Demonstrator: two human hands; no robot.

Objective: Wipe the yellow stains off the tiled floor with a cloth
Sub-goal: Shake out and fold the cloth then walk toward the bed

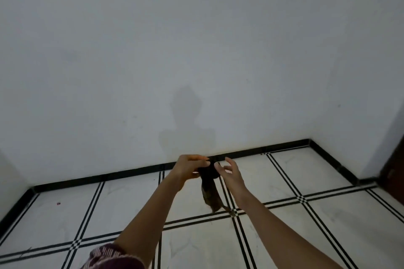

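Both arms reach forward over the white tiled floor (122, 209) with black double lines. My left hand (188, 168) pinches the top of a dark brown cloth (209, 192), which hangs down in a bunched strip above the floor. My right hand (229, 172) hovers just to the right of the cloth with its fingers spread apart, close to the cloth's top; whether it touches the cloth I cannot tell. No yellow stain shows on the tiles in this dim view.
A plain white wall (196, 50) stands close ahead with a black skirting strip (109, 176) along its foot. A small reddish speck (58, 203) lies on the left tile. A dark brown door edge (393, 166) sits at the far right.
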